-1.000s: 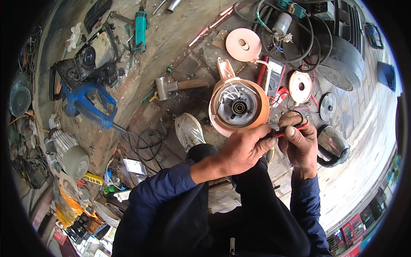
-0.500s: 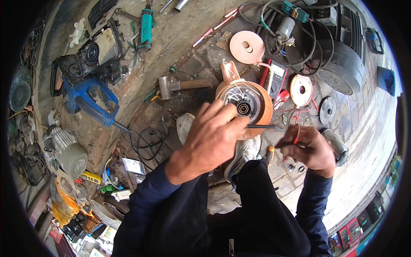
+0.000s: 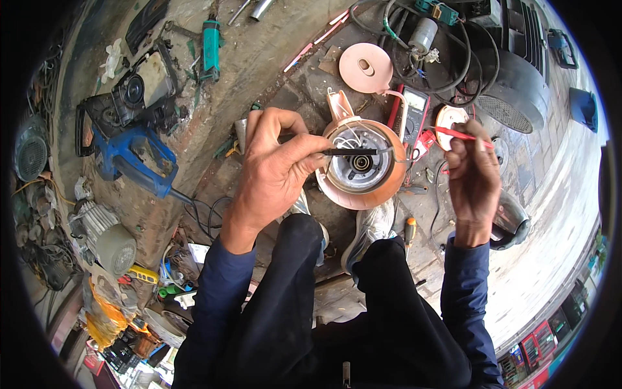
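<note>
My left hand (image 3: 272, 172) pinches a slim black test probe (image 3: 350, 152) between thumb and fingers, held level above the open underside of an orange-pink electric kettle (image 3: 396, 178). Inside the kettle show a round metal plate, white wires and a black connector (image 3: 360, 163) with brass-coloured rings. Off to the right, my right hand (image 3: 475, 181) is closed on a red test probe (image 3: 453, 133), which points left. A multimeter (image 3: 413, 120) with red sides lies just beyond the kettle. Whether the black probe touches the kettle, I cannot tell.
A pink disc (image 3: 366, 68) lies beyond the kettle, and a pale round cover (image 3: 446, 127) lies behind my right hand. Cables and a large dark motor (image 3: 518, 97) fill the far right. An orange-handled screwdriver (image 3: 409, 231) lies near my foot. A blue power tool (image 3: 142, 159) lies left.
My left hand has drawn back left and turned, bringing the black probe over the kettle's middle. My right hand has risen away from me, and its red probe now shows clearly.
</note>
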Demonstrator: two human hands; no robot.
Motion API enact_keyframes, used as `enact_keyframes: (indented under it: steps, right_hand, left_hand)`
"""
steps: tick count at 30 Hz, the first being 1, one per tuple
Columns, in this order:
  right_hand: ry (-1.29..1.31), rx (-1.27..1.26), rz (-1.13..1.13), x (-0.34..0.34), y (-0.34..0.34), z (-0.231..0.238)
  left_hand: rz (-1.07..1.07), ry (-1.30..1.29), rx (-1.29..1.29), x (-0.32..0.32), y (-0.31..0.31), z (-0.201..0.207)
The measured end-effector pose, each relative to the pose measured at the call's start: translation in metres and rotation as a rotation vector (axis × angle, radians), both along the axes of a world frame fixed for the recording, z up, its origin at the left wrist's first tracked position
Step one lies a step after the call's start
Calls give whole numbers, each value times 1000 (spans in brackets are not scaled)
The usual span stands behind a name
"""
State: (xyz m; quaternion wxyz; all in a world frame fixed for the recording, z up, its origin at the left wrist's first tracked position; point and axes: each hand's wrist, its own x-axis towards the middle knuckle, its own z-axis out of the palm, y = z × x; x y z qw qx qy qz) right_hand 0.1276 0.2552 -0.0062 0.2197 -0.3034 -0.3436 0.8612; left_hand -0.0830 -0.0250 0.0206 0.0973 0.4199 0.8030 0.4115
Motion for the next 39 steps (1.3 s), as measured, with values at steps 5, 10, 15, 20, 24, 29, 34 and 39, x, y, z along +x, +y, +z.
enact_keyframes:
  steps: [5,10,15,20,24,29,34,39]
  right_hand:
    - [-130,445,168,-31,-43,1]
    - [-258,432,180,-40,-53,-8]
    - [-222,476,174,-48,-63,-20]
    - [-238,766,232,-56,-66,-28]
    - [-244,780,260,-57,-70,-29]
    - [-291,816,289,-57,-70,-27]
    - [-229,760,262,-57,-70,-28]
    - [-265,763,272,-56,-70,-29]
  left_hand:
    - [-30,121,32,-9,8,1]
    - [2,15,63,-8,16,-2]
    - [153,-278,83,2,21,-15]
    - [146,-347,44,7,18,-26]
    - [102,-264,35,9,18,-34]
    - [104,-216,48,8,17,-43]
    - [157,-311,144,10,18,-46]
    - [170,-359,194,7,19,-47]
